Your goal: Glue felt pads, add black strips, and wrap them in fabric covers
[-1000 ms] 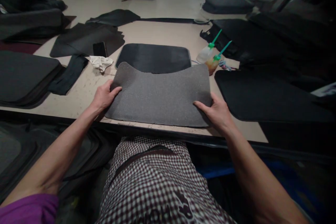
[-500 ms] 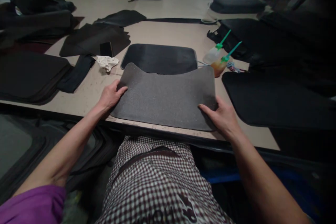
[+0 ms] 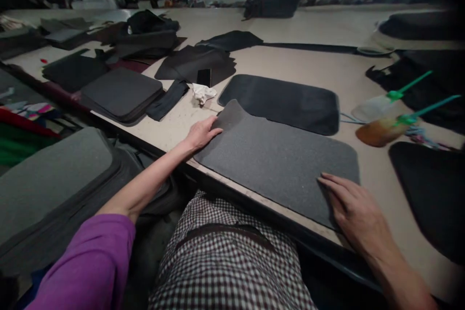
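Observation:
A grey speckled mat (image 3: 276,160) lies flat at the near edge of the beige table (image 3: 308,63). My left hand (image 3: 201,133) rests on the mat's left edge, thumb on top and fingers at the edge, gripping it lightly. At the mat's right front corner my right hand (image 3: 356,210) lies flat with its fingers stretched out on the surface. A darker rounded mat (image 3: 283,101) lies just behind the grey one.
Two plastic bags of drink with green straws (image 3: 381,128) lie to the right. A white rag (image 3: 202,93) and a black phone (image 3: 204,76) sit left of the dark mat. Stacks of dark mats (image 3: 121,94) stand at left, another black mat (image 3: 432,189) at right.
The view has swung to the left and tilted. My right hand has let go of the mat's right edge and now lies flat on its corner. The left hand stays at the left edge.

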Motion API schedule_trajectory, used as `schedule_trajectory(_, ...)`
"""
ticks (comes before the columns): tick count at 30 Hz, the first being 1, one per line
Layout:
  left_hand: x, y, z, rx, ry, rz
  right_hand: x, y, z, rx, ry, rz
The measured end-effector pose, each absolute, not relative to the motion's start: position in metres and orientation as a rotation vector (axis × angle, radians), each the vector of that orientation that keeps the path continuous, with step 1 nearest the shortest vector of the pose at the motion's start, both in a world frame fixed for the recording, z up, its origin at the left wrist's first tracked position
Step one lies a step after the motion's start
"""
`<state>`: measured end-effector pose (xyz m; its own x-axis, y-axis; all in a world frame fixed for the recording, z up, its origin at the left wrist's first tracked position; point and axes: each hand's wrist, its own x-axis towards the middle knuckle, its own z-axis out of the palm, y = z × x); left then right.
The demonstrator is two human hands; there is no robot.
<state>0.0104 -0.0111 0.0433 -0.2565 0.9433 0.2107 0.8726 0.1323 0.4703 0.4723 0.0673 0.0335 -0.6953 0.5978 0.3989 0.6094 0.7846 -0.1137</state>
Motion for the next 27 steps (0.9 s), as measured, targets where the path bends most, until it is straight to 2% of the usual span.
schedule_trajectory(17,0.009,-0.008,0.03,1.869,2.171,0.847,0.479,0.076,0.025,-0.859,-2.586,0.012)
schedule_trajectory(22,0.007,-0.016,0.035,2.024,2.285,0.843,0.477,0.072,0.026,-0.858,-2.591,0.009)
schedule_trajectory(27,0.011,-0.036,0.037,2.249,2.196,0.468,0.476,0.07,0.023,-0.9,-2.538,0.043)
